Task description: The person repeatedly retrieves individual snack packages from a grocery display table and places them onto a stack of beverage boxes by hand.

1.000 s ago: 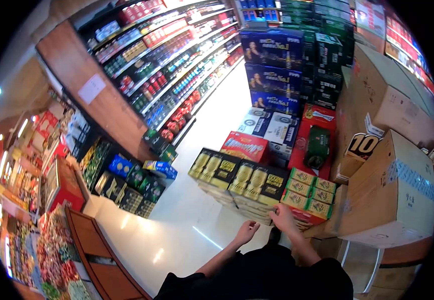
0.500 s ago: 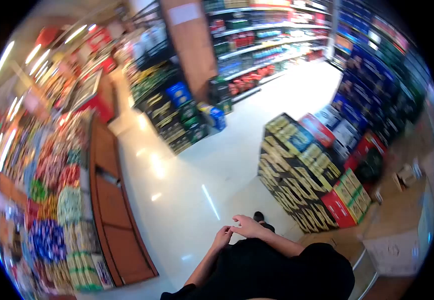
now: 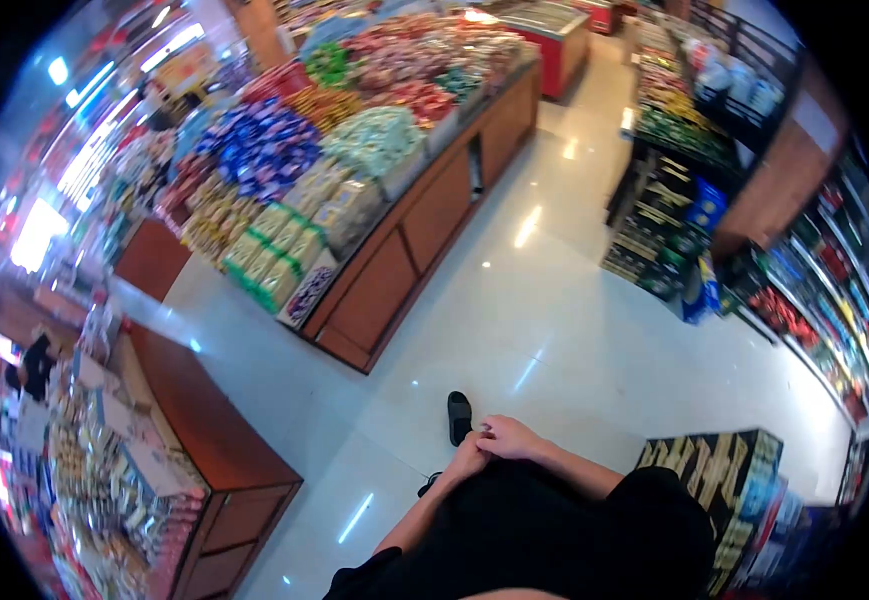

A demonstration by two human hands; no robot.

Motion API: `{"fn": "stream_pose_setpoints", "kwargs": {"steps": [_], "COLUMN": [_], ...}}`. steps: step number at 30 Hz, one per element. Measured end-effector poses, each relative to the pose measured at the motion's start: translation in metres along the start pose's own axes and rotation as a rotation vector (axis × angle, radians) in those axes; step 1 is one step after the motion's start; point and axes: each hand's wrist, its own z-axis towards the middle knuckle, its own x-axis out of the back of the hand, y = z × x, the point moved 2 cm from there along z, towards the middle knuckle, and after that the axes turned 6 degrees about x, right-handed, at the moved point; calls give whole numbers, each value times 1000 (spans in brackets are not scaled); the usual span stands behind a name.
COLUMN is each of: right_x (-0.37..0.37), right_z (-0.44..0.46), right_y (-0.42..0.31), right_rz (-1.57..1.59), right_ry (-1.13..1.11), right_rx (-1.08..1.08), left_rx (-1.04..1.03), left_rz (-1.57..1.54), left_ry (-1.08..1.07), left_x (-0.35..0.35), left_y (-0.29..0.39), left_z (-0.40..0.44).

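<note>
Both of my hands meet in front of my dark clothing, low in the middle of the head view. My left hand [image 3: 468, 458] has its fingers curled in against my right hand [image 3: 510, 438], whose fingers are bent over the left fingertips. Both look closed. Whatever may lie between the fingers is hidden or too small to name. A dark shoe [image 3: 459, 415] shows on the floor just beyond the hands.
A wooden display counter [image 3: 409, 255] heaped with packaged goods runs away on the left. Another wooden counter [image 3: 209, 420] stands at lower left. Stacked black-and-gold cartons [image 3: 694, 460] are close at lower right; more cartons [image 3: 654, 215] stand farther off. Glossy tiled floor [image 3: 514, 330] lies between.
My view has swung left, so the counters now fill the left and middle, and the carton stack has slid to the lower right. The hands have drawn closer together.
</note>
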Motion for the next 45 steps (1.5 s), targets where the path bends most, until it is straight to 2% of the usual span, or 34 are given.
{"fn": "stream_pose_setpoints", "kwargs": {"steps": [2,4,6,7,9,11,14,16,18,21,25,28,29,33,34,35,36,39,45], "right_x": [-6,-5,6,13,21,19,17,18,10,6,13,13,12,14,16,16,3,-7,-24], "right_z": [59,113,166,189,231,263,297,310,329,366,428,476,491,556,574,587,607,632,644], "right_y": [-4,-17,-42,-57,-77,-87,-97,-106,-104,-114,-142,-171,-179,-215,-222,-226,-216,-215,-209], "right_rz": [-4,-57,-50,1,96,174,238,250,245,216,264,284,274,126,35,71,-9,1,129], "right_ry": [-45,-9,45,31,61,62,15,-29,-21,8,154,241,233,156,183,152,231,251,372], "right_rx": [74,170,256,253,222,195,186,194,176,169,165,184,167,92,110,79,108,90,7], "left_rx": [50,116,128,56,124,280,235,276,328,281,267,338,345,377,382,395,414,389,350], "left_rz": [-7,-88,-28,-55,-18,91,-10,-157,-274,-376,-497,-499,-540,-353,-395,-436,-472,-566,-515], "left_ry": [51,161,233,278,297,250,427,546,678,887,1128,1205,1211,1305,1263,1218,1172,1064,1014], "left_x": [45,89,136,153,188,231,274,299,326,374,449,502,519,571,580,584,587,594,601], "left_y": [0,-14,-16,-30,-52,-30,-47,-64,-79,-99,-113,-120,-123,-180,-181,-185,-185,-175,-169], "left_z": [15,39,53,67,81,86,96,105,114,127,143,155,161,194,200,202,202,197,189]}}
